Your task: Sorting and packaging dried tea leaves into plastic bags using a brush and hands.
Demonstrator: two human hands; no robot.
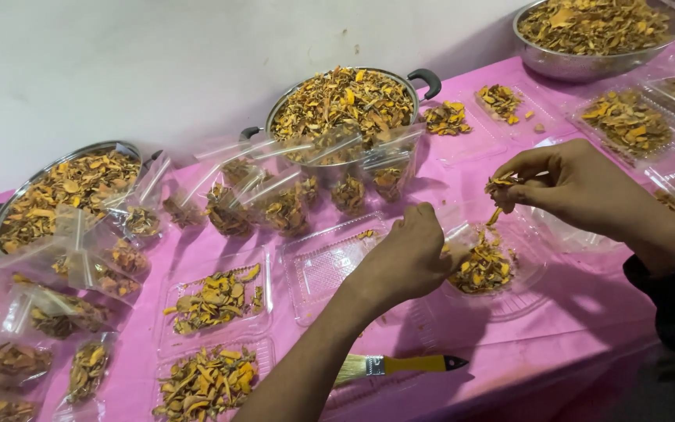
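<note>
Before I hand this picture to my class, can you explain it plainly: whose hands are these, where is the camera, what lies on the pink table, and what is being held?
There is no machine here. One camera sits on a person's head and looks down, so both hands are that person's own.

The right hand pinches a small bunch of dried yellow-orange slices above a clear plastic bag partly filled with the same slices. The left hand is closed at the bag's edge and seems to hold it open.

On the pink table cover stand steel pots heaped with slices, a row of small filled bags, and clear trays, some filled and one empty. A paintbrush with a yellow handle lies near the front edge.
</note>
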